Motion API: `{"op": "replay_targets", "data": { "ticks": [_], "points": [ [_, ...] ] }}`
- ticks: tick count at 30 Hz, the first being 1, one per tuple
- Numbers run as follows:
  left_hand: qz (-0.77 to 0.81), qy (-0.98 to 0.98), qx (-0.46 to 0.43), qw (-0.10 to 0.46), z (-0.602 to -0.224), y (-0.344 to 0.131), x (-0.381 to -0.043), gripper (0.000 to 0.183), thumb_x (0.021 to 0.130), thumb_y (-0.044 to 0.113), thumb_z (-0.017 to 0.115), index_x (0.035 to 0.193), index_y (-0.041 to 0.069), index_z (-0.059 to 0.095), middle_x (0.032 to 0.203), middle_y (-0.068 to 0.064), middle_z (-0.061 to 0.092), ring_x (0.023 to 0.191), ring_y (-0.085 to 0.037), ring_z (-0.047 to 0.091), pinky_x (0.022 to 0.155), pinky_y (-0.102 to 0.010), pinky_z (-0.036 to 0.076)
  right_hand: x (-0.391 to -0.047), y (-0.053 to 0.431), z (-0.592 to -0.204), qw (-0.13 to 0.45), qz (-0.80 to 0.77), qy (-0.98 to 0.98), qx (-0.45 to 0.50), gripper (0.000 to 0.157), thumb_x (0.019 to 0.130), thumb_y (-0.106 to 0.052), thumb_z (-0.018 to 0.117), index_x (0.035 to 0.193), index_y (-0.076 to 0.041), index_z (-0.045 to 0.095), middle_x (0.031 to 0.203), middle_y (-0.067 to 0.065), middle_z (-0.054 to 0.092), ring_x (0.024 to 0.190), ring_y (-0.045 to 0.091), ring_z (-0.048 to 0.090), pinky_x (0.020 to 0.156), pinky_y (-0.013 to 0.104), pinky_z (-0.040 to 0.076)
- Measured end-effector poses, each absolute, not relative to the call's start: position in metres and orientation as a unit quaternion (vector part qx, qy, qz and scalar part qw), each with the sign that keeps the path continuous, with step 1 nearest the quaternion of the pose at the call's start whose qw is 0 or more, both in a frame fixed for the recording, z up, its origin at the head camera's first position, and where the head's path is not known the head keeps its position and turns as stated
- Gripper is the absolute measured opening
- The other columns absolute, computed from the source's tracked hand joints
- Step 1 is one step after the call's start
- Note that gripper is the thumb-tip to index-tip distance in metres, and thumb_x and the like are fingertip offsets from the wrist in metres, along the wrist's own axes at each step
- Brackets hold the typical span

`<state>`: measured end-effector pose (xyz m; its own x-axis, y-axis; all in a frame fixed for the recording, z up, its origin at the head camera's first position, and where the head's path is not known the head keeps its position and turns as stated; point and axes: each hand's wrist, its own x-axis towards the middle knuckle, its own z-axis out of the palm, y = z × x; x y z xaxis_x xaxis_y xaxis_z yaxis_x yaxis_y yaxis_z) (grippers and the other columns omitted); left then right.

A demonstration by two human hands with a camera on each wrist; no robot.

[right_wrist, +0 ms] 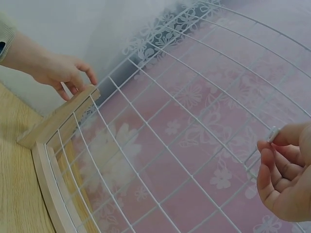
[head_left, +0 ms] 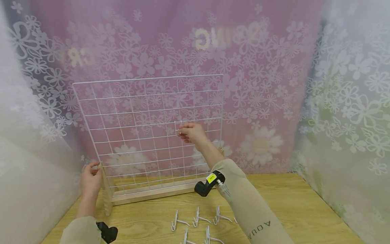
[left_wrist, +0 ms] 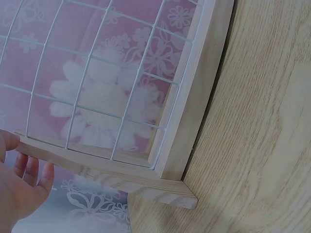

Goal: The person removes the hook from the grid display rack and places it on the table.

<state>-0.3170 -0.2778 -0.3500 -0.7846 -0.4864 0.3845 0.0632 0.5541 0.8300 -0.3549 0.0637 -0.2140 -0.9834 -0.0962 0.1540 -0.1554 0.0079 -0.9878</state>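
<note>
My right hand (head_left: 193,134) pinches a small white hook (right_wrist: 273,135) between thumb and fingers, right at the middle-right of a white wire grid (head_left: 149,78). Much of the hook is hidden behind the fingers; its prongs show near a horizontal wire. The grid stands upright in a wooden stand (head_left: 152,195). At the stand's left side, my left hand (head_left: 91,179) grips the top of the wooden upright, with the thumb on one side and fingers on the other, as the left wrist view shows.
Several white hooks (head_left: 197,218) lie on the wood-grain table (head_left: 265,203) in front of the stand, one partly behind the right sleeve. A pink flowered curtain (head_left: 268,101) hangs behind the grid, with pale flowered sheets (head_left: 359,112) at the sides.
</note>
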Motion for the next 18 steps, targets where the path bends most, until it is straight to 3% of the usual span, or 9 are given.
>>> {"op": "replay_targets", "data": {
  "ticks": [5,11,14,18],
  "points": [
    [-0.461,-0.828,0.131,0.29,-0.348,-0.275,-0.317,0.035,0.094,0.011,0.045,0.126,-0.001,0.047,0.097,-0.022,0.053,0.083,-0.03,0.05,0.056,-0.027,0.038,-0.355,0.067,-0.213,0.032,0.715,-0.691,0.1,0.023,0.088,0.001,0.057,0.109,0.009,0.06,0.073,0.004,0.063,0.062,0.013,0.056,0.058,0.022,0.046],
    [-0.471,-0.824,0.132,0.287,-0.346,-0.273,-0.316,0.035,0.094,0.011,0.044,0.126,-0.001,0.046,0.096,-0.02,0.051,0.08,-0.024,0.049,0.054,-0.024,0.038,-0.351,0.076,-0.211,0.042,0.701,-0.702,0.121,0.024,0.088,-0.001,0.058,0.111,0.006,0.06,0.089,0.015,0.066,0.073,0.021,0.058,0.062,0.023,0.047],
    [-0.473,-0.821,0.13,0.293,-0.347,-0.274,-0.316,0.034,0.093,0.009,0.045,0.125,-0.002,0.047,0.094,-0.02,0.052,0.078,-0.021,0.048,0.054,-0.023,0.038,-0.348,0.083,-0.213,0.048,0.686,-0.713,0.138,0.024,0.088,-0.002,0.058,0.111,0.005,0.06,0.089,0.012,0.065,0.082,0.026,0.058,0.065,0.023,0.048],
    [-0.471,-0.819,0.13,0.299,-0.348,-0.275,-0.315,0.033,0.093,0.01,0.045,0.125,-0.002,0.048,0.092,-0.019,0.052,0.076,-0.018,0.047,0.053,-0.022,0.038,-0.344,0.093,-0.218,0.048,0.674,-0.722,0.148,0.027,0.088,-0.005,0.059,0.113,0.006,0.059,0.089,0.008,0.065,0.08,0.022,0.058,0.069,0.027,0.048]
  ]
}}
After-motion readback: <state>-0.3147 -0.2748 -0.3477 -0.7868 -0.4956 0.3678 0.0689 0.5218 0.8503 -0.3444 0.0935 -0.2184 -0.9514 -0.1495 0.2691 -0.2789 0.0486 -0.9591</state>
